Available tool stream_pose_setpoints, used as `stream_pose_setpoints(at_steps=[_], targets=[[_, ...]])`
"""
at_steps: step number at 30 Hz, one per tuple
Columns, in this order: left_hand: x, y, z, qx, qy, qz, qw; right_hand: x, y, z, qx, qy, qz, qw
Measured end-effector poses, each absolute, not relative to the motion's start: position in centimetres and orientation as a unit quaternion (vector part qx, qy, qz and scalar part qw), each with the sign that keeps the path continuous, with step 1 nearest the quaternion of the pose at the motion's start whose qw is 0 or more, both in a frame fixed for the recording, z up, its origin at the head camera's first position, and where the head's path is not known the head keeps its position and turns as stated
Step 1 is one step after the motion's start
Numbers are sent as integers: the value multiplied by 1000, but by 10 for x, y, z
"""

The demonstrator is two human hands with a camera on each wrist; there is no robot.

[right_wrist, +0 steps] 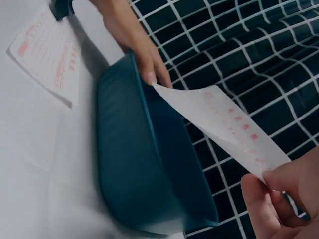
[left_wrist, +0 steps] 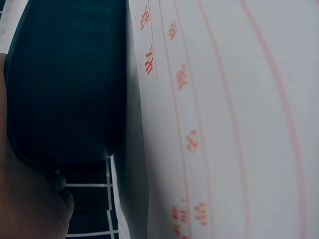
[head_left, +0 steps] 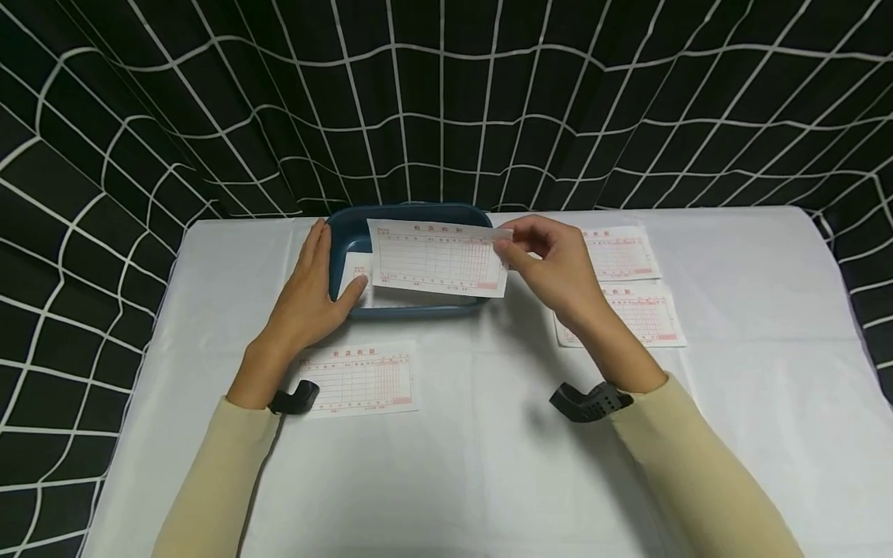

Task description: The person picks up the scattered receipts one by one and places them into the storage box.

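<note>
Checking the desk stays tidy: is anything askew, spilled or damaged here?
Nothing damaged or spilled. The two receipts right of the blue tray overlap slightly askew; the receipt the right hand pinches looks intact.

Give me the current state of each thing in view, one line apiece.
Left hand: rests on the tray's left rim.
Right hand: pinches the held slip's right edge.
Held slip: raised over the tray.
Tray: on the table, one slip inside.
Loose slips: lying flat on the cloth.
</note>
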State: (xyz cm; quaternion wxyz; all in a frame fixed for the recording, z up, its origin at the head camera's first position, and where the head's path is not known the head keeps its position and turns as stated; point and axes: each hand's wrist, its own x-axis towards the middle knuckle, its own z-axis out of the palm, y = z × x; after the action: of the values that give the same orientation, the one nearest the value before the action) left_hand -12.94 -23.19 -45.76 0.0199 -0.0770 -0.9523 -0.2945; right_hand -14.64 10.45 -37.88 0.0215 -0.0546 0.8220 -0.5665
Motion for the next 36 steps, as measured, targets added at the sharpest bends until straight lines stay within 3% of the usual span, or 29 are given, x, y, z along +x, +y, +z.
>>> stream_pose_setpoints(at_steps=[8, 22, 36], targets=[[-127, -230, -459, -75, -952, -296, 13, -159, 102, -385, -60, 830, -551, 53], [-129, -229, -454, -61, -952, -300, 23, -170, 88, -397, -133, 877, -462, 9], [-131, -231, -456, -72, -948, -308, 26, -175, 86, -399, -151, 885, -441, 7]])
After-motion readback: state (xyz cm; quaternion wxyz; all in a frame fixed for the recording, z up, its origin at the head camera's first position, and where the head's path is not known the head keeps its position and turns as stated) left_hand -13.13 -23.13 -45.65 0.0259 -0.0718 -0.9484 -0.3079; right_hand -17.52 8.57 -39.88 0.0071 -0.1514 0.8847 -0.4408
